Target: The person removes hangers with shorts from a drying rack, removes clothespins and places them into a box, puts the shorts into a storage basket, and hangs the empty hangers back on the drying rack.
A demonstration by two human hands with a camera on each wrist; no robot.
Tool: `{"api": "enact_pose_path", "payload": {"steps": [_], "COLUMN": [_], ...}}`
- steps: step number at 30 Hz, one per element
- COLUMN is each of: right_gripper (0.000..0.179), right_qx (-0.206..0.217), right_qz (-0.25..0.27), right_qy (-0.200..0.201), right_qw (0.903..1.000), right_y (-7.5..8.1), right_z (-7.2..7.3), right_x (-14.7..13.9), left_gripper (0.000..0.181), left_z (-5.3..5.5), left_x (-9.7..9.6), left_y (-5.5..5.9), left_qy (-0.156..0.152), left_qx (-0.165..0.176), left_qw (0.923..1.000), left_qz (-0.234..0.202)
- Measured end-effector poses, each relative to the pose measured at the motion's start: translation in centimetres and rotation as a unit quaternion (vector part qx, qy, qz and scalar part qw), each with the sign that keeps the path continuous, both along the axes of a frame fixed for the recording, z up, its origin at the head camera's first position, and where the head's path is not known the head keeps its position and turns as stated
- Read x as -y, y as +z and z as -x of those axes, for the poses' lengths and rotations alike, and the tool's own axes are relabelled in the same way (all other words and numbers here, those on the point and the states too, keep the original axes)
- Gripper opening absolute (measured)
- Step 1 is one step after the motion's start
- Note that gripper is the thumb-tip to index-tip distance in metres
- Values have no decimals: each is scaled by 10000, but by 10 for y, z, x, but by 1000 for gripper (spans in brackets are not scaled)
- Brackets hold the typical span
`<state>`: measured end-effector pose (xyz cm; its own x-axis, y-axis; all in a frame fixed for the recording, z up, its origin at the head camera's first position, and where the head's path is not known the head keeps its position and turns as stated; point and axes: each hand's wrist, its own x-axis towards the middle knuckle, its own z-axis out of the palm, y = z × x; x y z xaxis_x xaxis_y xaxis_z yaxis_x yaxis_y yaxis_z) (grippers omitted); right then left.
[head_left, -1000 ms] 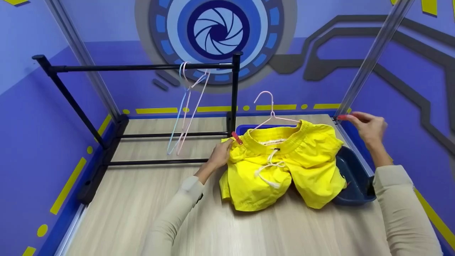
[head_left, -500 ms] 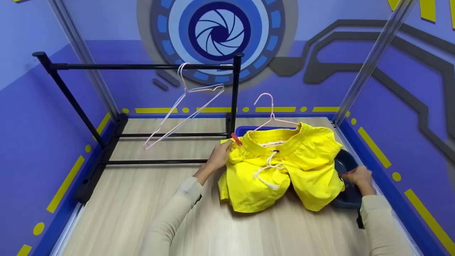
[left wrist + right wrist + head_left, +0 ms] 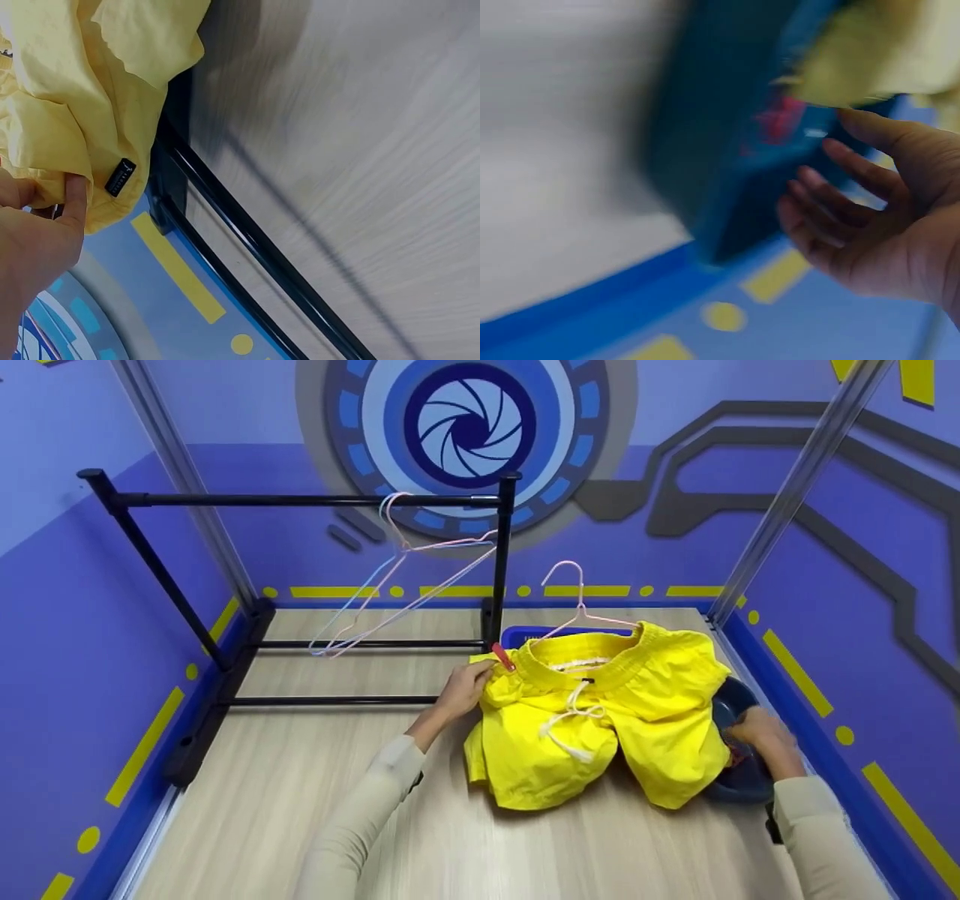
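A pair of yellow shorts (image 3: pixel 547 735) with a white drawstring lies partly over a pink hanger (image 3: pixel 580 592), whose hook sticks up behind the waistband. A red clothespin (image 3: pixel 503 657) is clipped at the left end of the waistband. There my left hand (image 3: pixel 463 690) pinches the fabric, thumb and fingers closed on the cloth (image 3: pixel 45 135) in the left wrist view. My right hand (image 3: pixel 766 739) is over the dark blue basin (image 3: pixel 739 791), its fingers apart and loosely bent with nothing between them. Red clothespins (image 3: pixel 781 118) lie blurred in the basin, beside the shorts' right leg.
A black garment rack (image 3: pixel 315 500) stands at the left, with pink and light blue hangers (image 3: pixel 405 600) on its top bar. Behind the shorts a blue container (image 3: pixel 517 636) shows its rim. Walls with blue panels enclose the wooden tabletop (image 3: pixel 300 825).
My right hand has come down from the raised right side into the basin, and the red clothespin it held has been let go. The hangers on the rack have swung. My left hand keeps its hold.
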<state>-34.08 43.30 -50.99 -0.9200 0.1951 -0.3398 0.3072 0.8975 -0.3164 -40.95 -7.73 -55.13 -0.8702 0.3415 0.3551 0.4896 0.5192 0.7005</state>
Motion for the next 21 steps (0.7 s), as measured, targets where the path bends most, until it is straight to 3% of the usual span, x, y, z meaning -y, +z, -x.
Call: {"api": "enact_pose_path", "payload": {"steps": [3, 6, 12, 16, 19, 21], "right_gripper": [54, 52, 37, 29, 25, 23], "right_qx": [-100, -733, -1934, -2284, -2410, -2769], "right_qz": [-295, -550, -655, 88, 788, 1197], "right_qy": [104, 376, 1170, 2233, 2920, 3120], "right_qw": [9995, 9951, 9719, 9476, 9222, 9009], "right_y": [35, 67, 118, 125, 111, 98], "right_z": [4, 4, -6, -3, 4, 10], "right_x": [18, 46, 129, 183, 225, 251], "left_gripper": [25, 25, 28, 30, 31, 30], "left_z": [1, 2, -1, -1, 1, 1], "left_x": [2, 3, 3, 3, 5, 8], "left_y": [0, 1, 8, 13, 15, 17], "left_qy": [-82, -166, -298, -396, -380, -342], "left_qx": [10, 14, 241, 338, 266, 240], "left_qw": [10000, 9998, 9986, 9971, 9973, 9979], "left_qz": [21, 107, 362, 555, 572, 500]}}
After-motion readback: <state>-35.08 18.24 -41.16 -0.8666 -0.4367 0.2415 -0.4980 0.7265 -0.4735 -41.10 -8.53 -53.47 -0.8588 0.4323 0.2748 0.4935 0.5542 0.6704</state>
